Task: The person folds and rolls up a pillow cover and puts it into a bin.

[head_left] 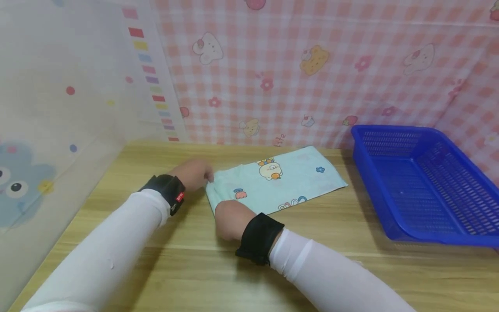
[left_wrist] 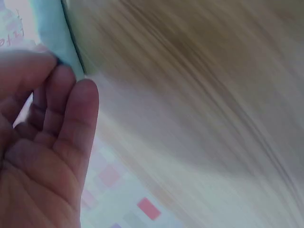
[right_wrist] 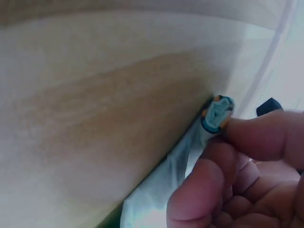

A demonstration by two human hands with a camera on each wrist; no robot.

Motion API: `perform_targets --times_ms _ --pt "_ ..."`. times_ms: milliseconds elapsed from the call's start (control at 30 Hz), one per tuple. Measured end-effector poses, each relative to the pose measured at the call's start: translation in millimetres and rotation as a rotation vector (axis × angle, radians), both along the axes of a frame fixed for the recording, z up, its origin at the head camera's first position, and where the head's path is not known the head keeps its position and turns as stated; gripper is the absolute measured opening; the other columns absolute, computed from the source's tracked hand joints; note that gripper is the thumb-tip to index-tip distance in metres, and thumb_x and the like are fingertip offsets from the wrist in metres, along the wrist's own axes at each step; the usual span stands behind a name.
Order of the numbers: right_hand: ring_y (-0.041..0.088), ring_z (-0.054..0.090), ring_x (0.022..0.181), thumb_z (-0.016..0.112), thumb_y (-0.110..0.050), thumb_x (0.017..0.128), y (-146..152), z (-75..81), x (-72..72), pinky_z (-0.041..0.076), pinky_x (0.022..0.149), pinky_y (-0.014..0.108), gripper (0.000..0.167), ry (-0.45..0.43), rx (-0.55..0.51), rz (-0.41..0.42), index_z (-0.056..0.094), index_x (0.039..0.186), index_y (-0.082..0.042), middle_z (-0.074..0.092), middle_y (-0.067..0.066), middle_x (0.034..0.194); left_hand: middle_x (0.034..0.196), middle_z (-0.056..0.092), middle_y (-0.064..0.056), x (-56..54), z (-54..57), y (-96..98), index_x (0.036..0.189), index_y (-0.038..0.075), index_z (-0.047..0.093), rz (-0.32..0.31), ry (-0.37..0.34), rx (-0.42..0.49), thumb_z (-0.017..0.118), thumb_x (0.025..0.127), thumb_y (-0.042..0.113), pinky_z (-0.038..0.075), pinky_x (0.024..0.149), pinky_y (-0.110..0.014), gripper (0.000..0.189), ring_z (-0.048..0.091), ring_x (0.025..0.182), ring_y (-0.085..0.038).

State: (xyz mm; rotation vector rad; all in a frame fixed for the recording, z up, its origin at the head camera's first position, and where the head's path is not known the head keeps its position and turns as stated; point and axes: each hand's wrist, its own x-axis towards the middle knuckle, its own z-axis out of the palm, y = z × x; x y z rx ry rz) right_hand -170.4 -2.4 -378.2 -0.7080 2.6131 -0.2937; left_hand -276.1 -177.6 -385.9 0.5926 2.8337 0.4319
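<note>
Looking at a wood-grain table (head_left: 202, 277) on my feed rn, pink gingham backdrop (head_left: 234, 78) behind, blue basket (head_left: 378, 195) on the R. Mint cloth (head_left: 292, 182) lies btwn my hands & the basket. L hand (head_left: 192, 173) pinches its far L corner; R hand (head_left: 234, 219) pinches the rolled end at the near L corner. R fingertips hidden in head cam, basket cut off, L wrist cam kinda blurry tbh.

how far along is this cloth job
Done, it seems: the light blue cloth lies as a mostly flat strip. In hand: the left hand and right hand pinch its left end, which shows a small coil in the right wrist view. Remaining, probably: rolling the flat stretch.
</note>
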Motion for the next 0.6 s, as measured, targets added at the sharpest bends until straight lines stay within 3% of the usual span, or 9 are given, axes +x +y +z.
perform_targets --times_ms 133,333,600 --pt "0.015 0.048 0.057 0.072 -0.014 0.092 -3 -0.7 4.3 0.038 0.051 0.027 0.024 0.002 -0.021 -0.048 0.061 0.071 -0.011 0.05 -0.002 0.065 0.103 0.072 -0.008 2.4 0.3 -7.7 0.112 0.008 0.079 -0.044 -0.035 -0.003 0.064 0.086 -0.01 0.054 0.096 -0.046 0.035 0.063 0.098 -0.026" --pt "0.016 0.051 0.061 0.073 -0.018 0.094 -5 -5.2 3.5 0.042 0.056 0.026 0.022 0.044 -0.011 -0.032 0.063 0.076 -0.01 0.054 -0.001 0.069 0.107 0.073 -0.004 1.3 -6.6 -10.1 0.116 0.016 0.079 -0.019 -0.039 -0.05 0.076 0.093 0.005 0.054 0.095 -0.044 0.025 0.063 0.098 -0.024" --pt "0.017 0.05 0.062 0.062 -0.007 0.097 -2 -4.7 -3.5 0.04 0.054 0.026 0.011 -0.018 0.008 -0.054 0.061 0.086 -0.008 0.053 0.001 0.074 0.112 0.074 -0.002 -3.7 -7.1 -9.6 0.112 0.02 0.079 -0.045 -0.061 -0.065 0.069 0.1 0.014 0.052 0.095 -0.044 0.017 0.063 0.101 -0.024"
